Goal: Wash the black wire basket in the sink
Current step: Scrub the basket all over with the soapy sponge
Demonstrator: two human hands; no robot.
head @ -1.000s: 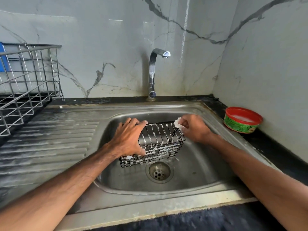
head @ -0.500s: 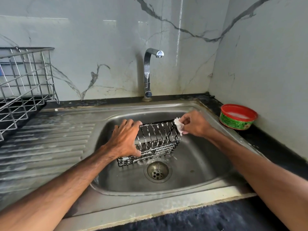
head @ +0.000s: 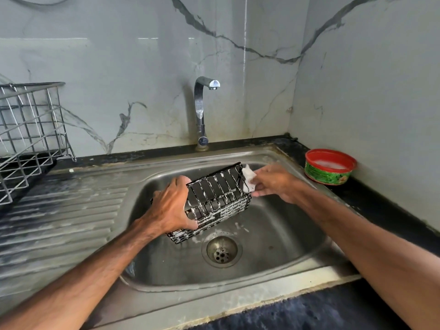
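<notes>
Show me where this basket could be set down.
Bare: the drainboard, between the dish rack and the basin. Also the basin floor right of the drain. Crowded: the basin's back, where the left hand grips the basket and the right hand holds a white pad against it, and the corner by the red tub.

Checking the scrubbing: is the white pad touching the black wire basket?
Touching. Head view: the white pad in the right hand lies against the black wire basket.

The left grip [head: 170, 208] covers the left end of the black wire basket [head: 221, 194]. The right grip [head: 273, 184] hides part of the white pad [head: 248, 178]. The silver rack [head: 31, 139] runs off the picture's left side.
</notes>
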